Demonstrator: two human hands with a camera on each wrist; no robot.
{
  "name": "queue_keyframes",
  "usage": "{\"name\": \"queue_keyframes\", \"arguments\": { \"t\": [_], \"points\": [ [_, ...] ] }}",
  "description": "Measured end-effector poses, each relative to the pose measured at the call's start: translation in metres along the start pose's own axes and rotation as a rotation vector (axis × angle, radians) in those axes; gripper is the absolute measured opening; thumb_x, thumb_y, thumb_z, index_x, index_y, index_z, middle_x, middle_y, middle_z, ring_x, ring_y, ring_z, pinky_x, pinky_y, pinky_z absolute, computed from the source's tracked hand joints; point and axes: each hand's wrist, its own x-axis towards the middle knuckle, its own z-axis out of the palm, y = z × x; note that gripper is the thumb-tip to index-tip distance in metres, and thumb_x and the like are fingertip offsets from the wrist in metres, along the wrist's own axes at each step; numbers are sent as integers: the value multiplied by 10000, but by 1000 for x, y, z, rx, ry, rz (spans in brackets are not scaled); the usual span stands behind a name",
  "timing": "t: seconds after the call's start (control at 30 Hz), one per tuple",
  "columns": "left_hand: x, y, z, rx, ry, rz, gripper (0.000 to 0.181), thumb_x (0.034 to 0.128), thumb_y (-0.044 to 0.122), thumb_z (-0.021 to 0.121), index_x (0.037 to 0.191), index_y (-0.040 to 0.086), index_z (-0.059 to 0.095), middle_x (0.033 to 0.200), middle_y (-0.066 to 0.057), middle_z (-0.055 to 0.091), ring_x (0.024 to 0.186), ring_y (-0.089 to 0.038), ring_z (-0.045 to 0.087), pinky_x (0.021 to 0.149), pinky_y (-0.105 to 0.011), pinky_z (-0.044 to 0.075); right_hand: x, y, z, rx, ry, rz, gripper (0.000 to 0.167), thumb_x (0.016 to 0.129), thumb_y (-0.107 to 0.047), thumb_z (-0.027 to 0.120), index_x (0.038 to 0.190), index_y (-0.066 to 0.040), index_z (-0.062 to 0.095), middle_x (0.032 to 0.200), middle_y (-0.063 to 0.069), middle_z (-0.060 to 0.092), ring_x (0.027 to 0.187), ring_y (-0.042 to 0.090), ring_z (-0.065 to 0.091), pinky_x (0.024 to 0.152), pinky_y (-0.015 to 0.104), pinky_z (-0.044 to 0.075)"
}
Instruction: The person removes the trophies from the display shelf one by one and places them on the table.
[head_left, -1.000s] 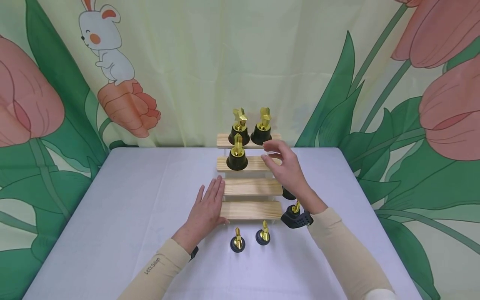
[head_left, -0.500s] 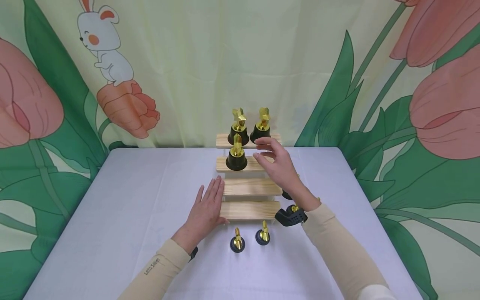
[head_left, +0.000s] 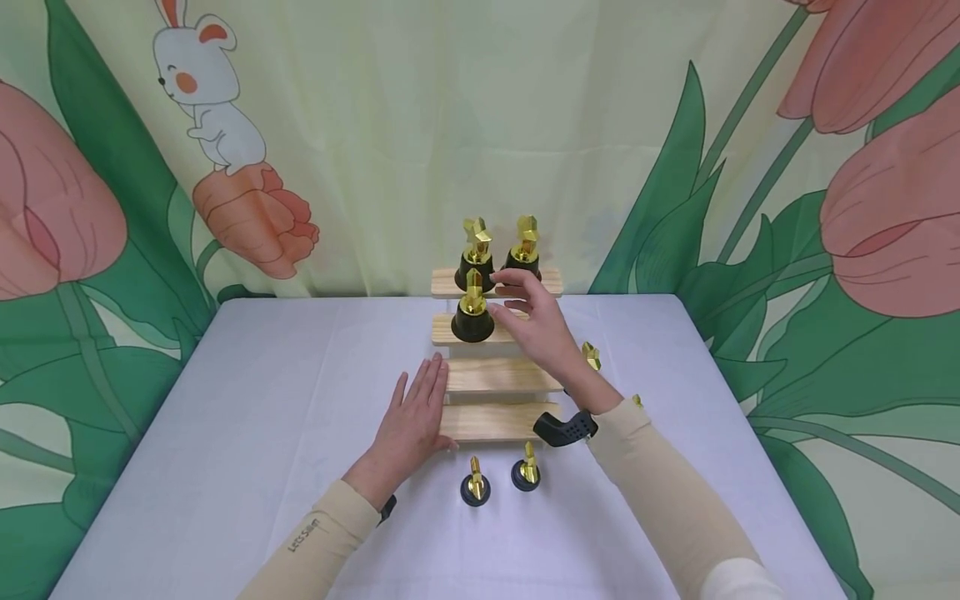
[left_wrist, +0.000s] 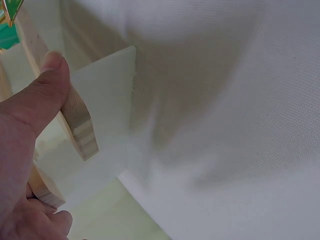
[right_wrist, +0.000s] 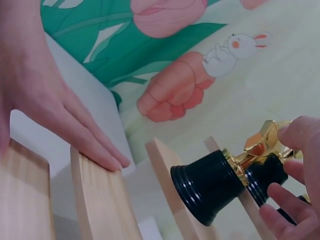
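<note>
A stepped wooden rack [head_left: 498, 422] stands mid-table. My left hand [head_left: 408, 425] lies along its left side, fingers straight; in the left wrist view the thumb [left_wrist: 52, 75] rests on a board's edge [left_wrist: 80, 122]. A black-and-gold trophy [head_left: 472, 321] stands on the second board from the top. Beside it on the right is my right hand [head_left: 536, 321], fingers loosely bent and apart. The right wrist view has this hand [right_wrist: 300, 180] close to the gold top of the trophy [right_wrist: 207, 185]; whether the thumb touches it, I cannot tell.
Two more trophies, one at left [head_left: 474, 267] and one at right [head_left: 527, 242], stand on the top board. On the white tablecloth [head_left: 300, 400], two small trophies [head_left: 476, 489] [head_left: 526, 475] are in front of the rack. Others [head_left: 591, 356] lie partly hidden by the right arm.
My right hand has moved left along the rack to the trophy on the second board. The left hand and the trophies have stayed in place.
</note>
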Motion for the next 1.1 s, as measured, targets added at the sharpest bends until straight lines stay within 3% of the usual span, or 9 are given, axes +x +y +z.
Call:
{"name": "queue_keyframes", "arguments": {
  "t": [0.53,0.9,1.1],
  "points": [
    [1,0,0,-32,9,4,1277,651,474,869,1570,-20,132,1661,-174,140,1527,-324,208,1227,-553,199,8,-2,13,34,-23,-26,487,935,-136,681,1383,-108,492,1419,69,531,1300,265,552,1124,402,429],
    [0,0,0,-35,9,3,1274,649,480,864,1569,-19,138,1659,-177,144,1526,-330,208,1226,-552,203,15,-4,20,94,-44,-37,500,934,2,635,1399,9,451,1443,192,497,1328,388,506,1146,517,381],
    [0,0,0,-27,9,2,1283,640,480,871,1568,-21,141,1659,-175,148,1524,-326,218,1226,-545,210,16,-5,22,75,-53,-75,474,940,-33,646,1383,-50,477,1432,124,521,1325,318,521,1136,458,410]
  ]
}}
